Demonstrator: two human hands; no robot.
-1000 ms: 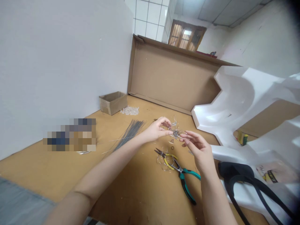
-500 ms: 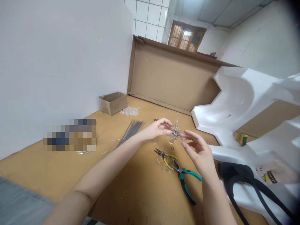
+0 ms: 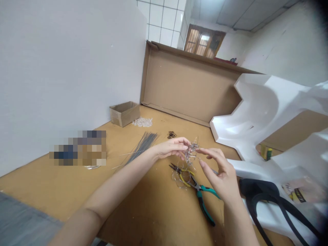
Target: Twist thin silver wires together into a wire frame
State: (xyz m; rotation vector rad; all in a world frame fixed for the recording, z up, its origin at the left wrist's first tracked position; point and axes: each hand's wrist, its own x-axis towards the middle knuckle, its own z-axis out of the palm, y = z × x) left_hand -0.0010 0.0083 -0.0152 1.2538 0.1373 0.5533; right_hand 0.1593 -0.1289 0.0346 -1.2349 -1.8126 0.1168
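My left hand (image 3: 175,148) pinches a tangled silvery wire piece (image 3: 191,155) above the table, its fingers closed on the left side. Thin wire ends stick out of the piece in several directions. My right hand (image 3: 220,171) is at the other side, thumb and forefinger apart; its fingertips reach the wire's edge, and I cannot tell if they touch it. Just below lie pliers with yellow grips (image 3: 185,178) and green-and-black handles (image 3: 205,208), overlapping; whether one pair or two is unclear. Loose bent wire (image 3: 178,181) surrounds the dark jaws.
A bundle of straight grey wires (image 3: 143,145) lies left of my hands. Black rings (image 3: 171,134) and a pile of clear small pieces (image 3: 142,122) sit farther back, near a small cardboard box (image 3: 125,114). White moulded foam (image 3: 256,102) and a black strap-like frame (image 3: 258,188) stand right.
The wire piece has turned and dropped slightly in my left hand, which has moved a little nearer. The group of black rings behind it has come into view. My right fingers have straightened somewhat.
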